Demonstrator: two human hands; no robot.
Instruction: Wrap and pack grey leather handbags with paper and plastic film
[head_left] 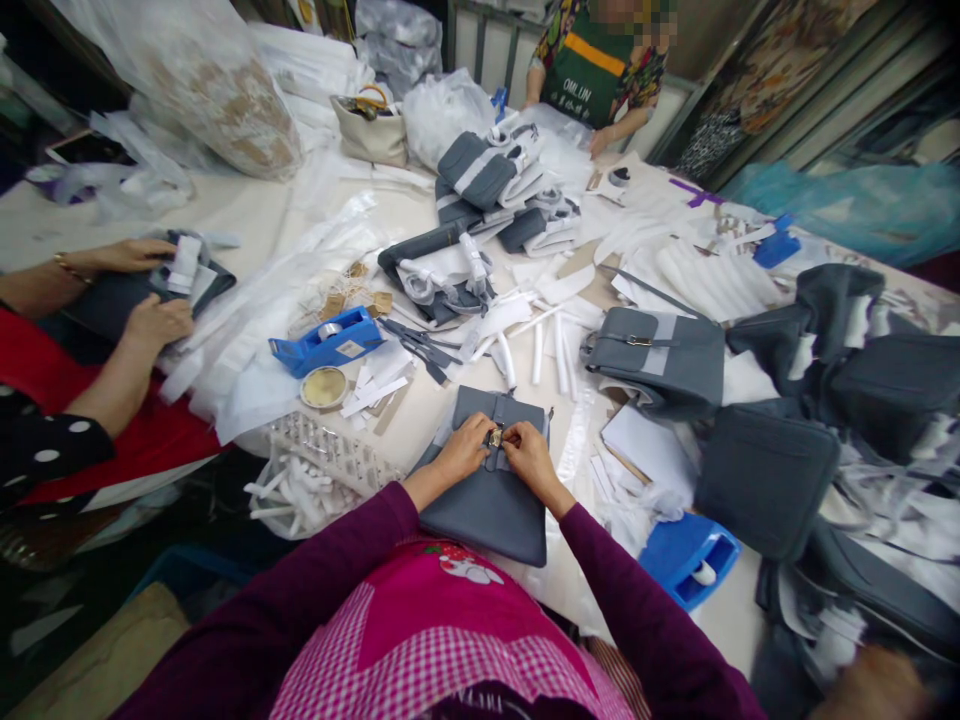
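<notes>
A dark grey bag (495, 510) lies on the table edge right in front of me, its flap side up. At the middle of its flap is a gold-coloured metal clasp (496, 437). From the left, my left hand (463, 450) pinches the clasp with its fingertips. My right hand (531, 458) has its fingers closed on the clasp's other side. Both palms rest low over the bag, and the fingers partly cover the clasp and strap.
Blue tape dispensers (341, 342) (688, 560), black scissors (424, 345) and a round tin (324, 387) lie nearby. Grey bags (656, 360) crowd the right. A co-worker's hands (154, 300) handle another bag at left; a person (592, 80) stands opposite. A blurred hand (877, 685) shows bottom right.
</notes>
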